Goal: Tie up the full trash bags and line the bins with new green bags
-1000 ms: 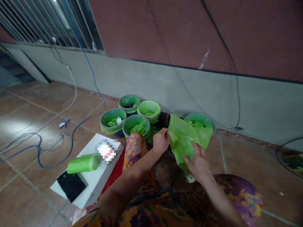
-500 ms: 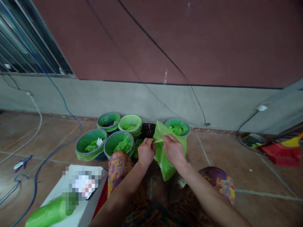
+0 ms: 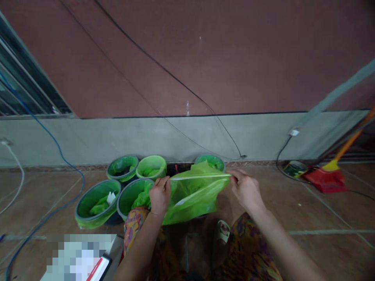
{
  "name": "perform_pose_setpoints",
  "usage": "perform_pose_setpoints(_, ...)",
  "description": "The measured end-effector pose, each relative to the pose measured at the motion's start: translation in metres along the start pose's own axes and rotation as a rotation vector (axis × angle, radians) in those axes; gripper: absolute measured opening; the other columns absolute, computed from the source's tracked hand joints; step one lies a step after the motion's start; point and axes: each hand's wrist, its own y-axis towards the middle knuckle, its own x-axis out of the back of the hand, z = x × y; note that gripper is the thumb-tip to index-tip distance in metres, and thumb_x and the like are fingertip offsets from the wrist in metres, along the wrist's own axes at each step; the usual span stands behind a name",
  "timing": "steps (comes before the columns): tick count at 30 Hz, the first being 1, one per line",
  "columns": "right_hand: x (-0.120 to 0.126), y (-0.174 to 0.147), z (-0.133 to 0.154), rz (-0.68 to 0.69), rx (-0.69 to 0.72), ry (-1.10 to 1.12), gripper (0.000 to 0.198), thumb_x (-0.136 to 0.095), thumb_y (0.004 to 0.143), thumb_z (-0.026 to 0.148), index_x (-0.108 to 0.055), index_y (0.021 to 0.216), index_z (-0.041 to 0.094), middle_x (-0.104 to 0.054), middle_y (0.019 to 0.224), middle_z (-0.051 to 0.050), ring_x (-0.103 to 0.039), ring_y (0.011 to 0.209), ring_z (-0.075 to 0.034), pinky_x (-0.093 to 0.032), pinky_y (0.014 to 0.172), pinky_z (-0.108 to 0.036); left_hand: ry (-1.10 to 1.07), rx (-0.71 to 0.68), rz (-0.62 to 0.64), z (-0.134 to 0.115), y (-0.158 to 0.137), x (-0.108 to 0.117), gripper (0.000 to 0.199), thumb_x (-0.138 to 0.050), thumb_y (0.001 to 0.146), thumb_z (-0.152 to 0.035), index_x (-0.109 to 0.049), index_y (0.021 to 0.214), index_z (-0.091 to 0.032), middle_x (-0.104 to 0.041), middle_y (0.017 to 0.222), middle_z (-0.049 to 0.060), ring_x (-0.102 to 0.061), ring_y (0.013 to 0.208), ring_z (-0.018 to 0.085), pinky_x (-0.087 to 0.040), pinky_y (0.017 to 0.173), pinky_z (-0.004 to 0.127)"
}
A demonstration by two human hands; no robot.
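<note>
A green plastic bag (image 3: 193, 197) is stretched sideways between my two hands, its mouth spread and a pale band running along the rim. My left hand (image 3: 160, 195) pinches the rim at its left end, near the lined bins. At the right end, my right hand (image 3: 245, 189) grips the other corner. Just behind the bag, a bin with a green liner (image 3: 210, 159) is partly covered by it. Whatever lies directly under the bag is hidden.
Several lined bins stand at left, among them a grey-rimmed bin (image 3: 98, 201) and a light green bin (image 3: 151, 166). A blurred white box (image 3: 109, 249) is at lower left. A blue hose (image 3: 83, 179) crosses the floor. A red dustpan (image 3: 326, 180) lies at right.
My hands have moved apart, drawing the bag's rim out wide and opening its mouth. The view has shifted to the right and tilted up a little.
</note>
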Motion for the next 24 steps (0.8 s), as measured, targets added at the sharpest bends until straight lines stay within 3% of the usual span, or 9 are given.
perform_pose_setpoints(4, 0.002, -0.014, 0.013, 0.109, -0.030, -0.186, 0.041, -0.052, 0.082, 0.018, -0.063, 0.121, 0.019, -0.064, 0.120, -0.012, -0.061, 0.101, -0.027, -0.048, 0.086, -0.041, -0.032, -0.045, -0.027, -0.016, 0.008, 0.008, 0.025, -0.048, 0.092, -0.025, -0.071, 0.101, -0.018, -0.072, 0.089, 0.006, -0.068, 0.082, 0.017, -0.052, 0.076, 0.028)
perform_pose_setpoints(7, -0.006, -0.018, 0.050, 0.111, 0.126, -0.150, 0.063, -0.063, 0.077, 0.022, -0.048, 0.138, 0.018, -0.049, 0.141, -0.014, -0.046, 0.123, -0.032, -0.042, 0.097, -0.046, -0.071, -0.104, 0.005, -0.041, 0.014, 0.009, 0.024, -0.049, 0.092, -0.024, -0.070, 0.102, -0.019, -0.071, 0.089, 0.005, -0.067, 0.081, 0.015, -0.050, 0.076, 0.025)
perform_pose_setpoints(9, -0.016, -0.013, 0.074, 0.146, 0.231, -0.060, 0.064, -0.062, 0.078, 0.024, -0.046, 0.140, 0.019, -0.049, 0.141, -0.012, -0.045, 0.124, -0.029, -0.041, 0.099, -0.043, -0.070, -0.153, 0.047, -0.059, 0.017, 0.008, 0.024, -0.048, 0.092, -0.023, -0.070, 0.103, -0.019, -0.071, 0.090, 0.005, -0.067, 0.081, 0.015, -0.049, 0.076, 0.024)
perform_pose_setpoints(12, -0.030, 0.002, 0.090, 0.230, 0.244, -0.028, 0.037, -0.054, 0.085, 0.019, -0.062, 0.121, 0.018, -0.064, 0.118, -0.011, -0.054, 0.110, -0.025, -0.042, 0.096, -0.038, -0.010, -0.220, 0.126, -0.074, 0.021, 0.006, 0.024, -0.048, 0.093, -0.023, -0.070, 0.104, -0.020, -0.070, 0.089, 0.004, -0.066, 0.080, 0.015, -0.048, 0.073, 0.023)
perform_pose_setpoints(16, -0.026, 0.019, 0.073, 0.252, 0.166, -0.019, 0.028, -0.046, 0.086, 0.009, -0.070, 0.096, 0.018, -0.069, 0.100, -0.009, -0.061, 0.099, -0.018, -0.044, 0.091, -0.028, 0.101, -0.238, 0.197, -0.066, 0.024, 0.004, 0.023, -0.049, 0.092, -0.026, -0.070, 0.101, -0.021, -0.071, 0.091, 0.004, -0.065, 0.078, 0.015, -0.046, 0.067, 0.023)
perform_pose_setpoints(21, -0.008, 0.024, 0.038, 0.134, 0.048, 0.027, 0.035, -0.046, 0.084, 0.009, -0.070, 0.107, 0.017, -0.071, 0.104, -0.008, -0.065, 0.095, -0.017, -0.047, 0.086, -0.024, 0.197, -0.182, 0.269, -0.043, 0.023, 0.005, 0.021, -0.049, 0.090, -0.022, -0.070, 0.089, -0.021, -0.069, 0.086, 0.004, -0.064, 0.075, 0.017, -0.046, 0.068, 0.025)
perform_pose_setpoints(24, -0.006, 0.020, 0.030, 0.094, 0.024, 0.042, 0.034, -0.047, 0.083, 0.010, -0.071, 0.107, 0.017, -0.071, 0.105, -0.008, -0.066, 0.093, -0.017, -0.048, 0.086, -0.025, 0.136, -0.146, 0.237, -0.040, 0.022, 0.004, 0.018, -0.051, 0.086, -0.020, -0.068, 0.091, -0.019, -0.068, 0.090, 0.006, -0.064, 0.086, 0.019, -0.048, 0.081, 0.030)
